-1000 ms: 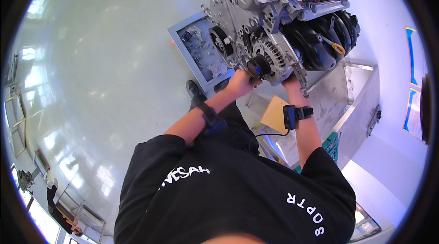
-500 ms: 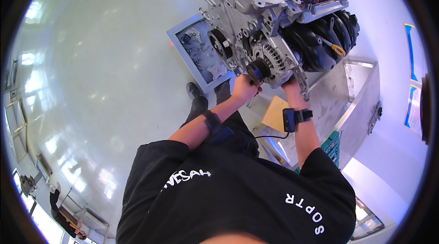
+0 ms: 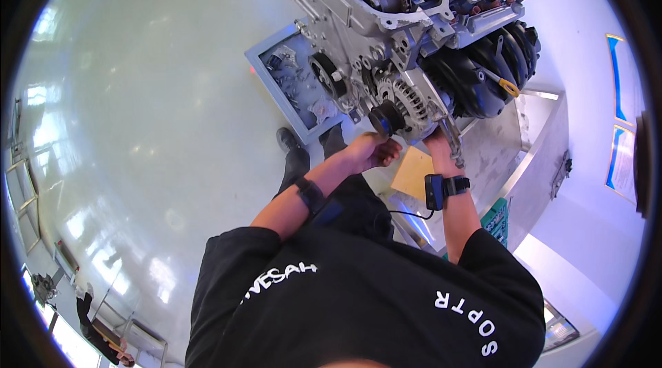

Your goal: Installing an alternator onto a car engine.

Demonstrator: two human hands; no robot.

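Note:
An alternator [image 3: 414, 102] with a black pulley [image 3: 387, 118] sits at the near lower end of a grey metal engine [image 3: 331, 16]. My left hand [image 3: 371, 152] is just below the pulley, with its fingers curled in; whether anything is inside them is hidden. Under the alternator reaches my right hand [image 3: 437, 140], beside a metal bracket [image 3: 452, 140]. Its fingers are out of sight behind the parts, so its grip does not show.
A blue-grey framed tray [image 3: 276, 95] with loose metal parts lies beyond my feet. On the black intake manifold [image 3: 476, 78] is a yellow-handled tool [image 3: 509, 86]. A tan board [image 3: 414, 173], a metal bench [image 3: 500, 140] and a green case [image 3: 494, 223] are at the right. A person [image 3: 93, 323] is far left.
My left hand has come down off the pulley, slightly toward me, with its fingers curled. My right hand stays under the alternator. The view has shifted a little.

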